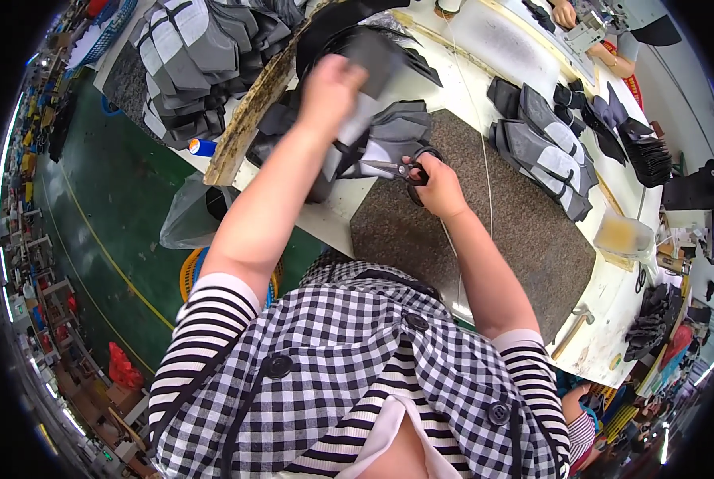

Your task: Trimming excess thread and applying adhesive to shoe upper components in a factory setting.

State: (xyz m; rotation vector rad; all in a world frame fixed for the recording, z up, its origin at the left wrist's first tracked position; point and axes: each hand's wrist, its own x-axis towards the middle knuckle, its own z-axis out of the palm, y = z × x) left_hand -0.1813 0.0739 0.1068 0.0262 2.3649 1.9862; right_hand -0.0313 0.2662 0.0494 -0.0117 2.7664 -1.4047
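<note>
My left hand [331, 94], blurred by motion, is closed on a dark grey flat piece [375, 62] at the far side of the table. My right hand [438, 188] grips black-handled scissors [411, 170], its fingers through the loops and the blades pointing left. Just beyond the blades lies a pile of grey and black flat pieces [399, 121], some with pale faces. The scissors are above the near-left edge of a brown speckled mat [476, 223]. A thin white cord [484, 136] runs across the mat.
A wooden board [249, 112] stands left of my left arm, with stacked grey pieces [189, 48] beyond it. More bundled pieces [544, 152] lie right of the mat. A hammer [574, 334] and a clear container [622, 236] sit further right. Another person's hand [564, 14] is at a sewing machine.
</note>
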